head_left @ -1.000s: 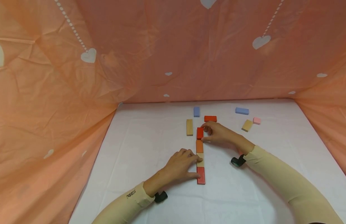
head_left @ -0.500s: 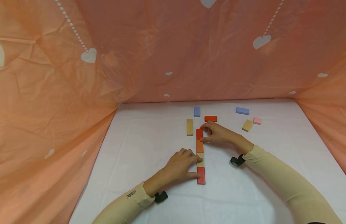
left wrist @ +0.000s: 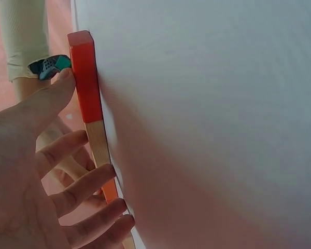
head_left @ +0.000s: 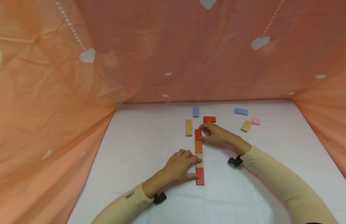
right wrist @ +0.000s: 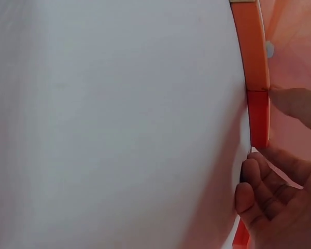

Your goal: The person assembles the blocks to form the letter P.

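Forward, right hand at red block

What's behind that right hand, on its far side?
In the head view, a red block lies crosswise just beyond the right hand. The tabletop directly under the hand is covered, so I can't tell what's there.

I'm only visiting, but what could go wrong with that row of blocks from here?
The right grip pinches the far red block, set end to end with the orange block; an uneven push might knock the two out of line.
The left grip touches the pale block and near red block, so a careless lift could drag them askew.
The crosswise red block lies just beyond the right grip and might get bumped.
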`<state>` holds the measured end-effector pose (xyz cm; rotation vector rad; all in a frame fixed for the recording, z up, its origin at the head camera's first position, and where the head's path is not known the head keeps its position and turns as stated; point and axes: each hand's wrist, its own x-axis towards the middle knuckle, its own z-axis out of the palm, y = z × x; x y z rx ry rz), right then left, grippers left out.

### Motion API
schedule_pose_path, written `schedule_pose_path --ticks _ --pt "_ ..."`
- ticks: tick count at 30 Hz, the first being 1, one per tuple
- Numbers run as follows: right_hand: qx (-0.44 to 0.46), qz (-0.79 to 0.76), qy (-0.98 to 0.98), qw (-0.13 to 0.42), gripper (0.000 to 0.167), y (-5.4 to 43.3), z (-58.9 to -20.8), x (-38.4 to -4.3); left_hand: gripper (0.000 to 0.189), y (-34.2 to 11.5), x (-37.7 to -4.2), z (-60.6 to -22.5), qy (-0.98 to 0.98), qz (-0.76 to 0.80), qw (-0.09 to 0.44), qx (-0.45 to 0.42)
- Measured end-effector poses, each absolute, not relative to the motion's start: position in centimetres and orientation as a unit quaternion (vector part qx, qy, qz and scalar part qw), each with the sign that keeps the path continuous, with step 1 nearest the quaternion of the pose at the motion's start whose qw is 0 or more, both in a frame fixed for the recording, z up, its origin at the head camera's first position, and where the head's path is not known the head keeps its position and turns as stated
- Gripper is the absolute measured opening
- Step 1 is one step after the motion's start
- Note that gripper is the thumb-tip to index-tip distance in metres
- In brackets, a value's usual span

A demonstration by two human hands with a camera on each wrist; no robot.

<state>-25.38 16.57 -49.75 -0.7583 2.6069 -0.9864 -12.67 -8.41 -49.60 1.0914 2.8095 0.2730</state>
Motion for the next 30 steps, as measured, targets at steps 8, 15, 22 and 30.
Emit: schedule_pose_path --ticks 8,15,22,30 --pt "-0.253 -0.373 0.885 0.115 0.059 16.1 -49.9 -25.7 0.058 -8.6 -12.6 -49.7 0.926 0.095 0.058 0.36" --pt "-0.259 -0.36 0.891 0.102 0.07 15.4 -49.8 -26.4 0.058 -8.6 -12.6 -49.6 0.927 0.095 0.061 0.358" --pt "-0.256 -0.351 0.893 0.12 0.088 14.5 -49.3 -27.0 0.058 -8.6 -12.6 -49.5 0.927 0.094 0.061 0.359" --pt "-0.259 -0.318 0.903 0.13 0.098 13.6 -49.0 -27.6 0.057 -8.5 -12.5 -49.3 0.927 0.094 0.062 0.357"
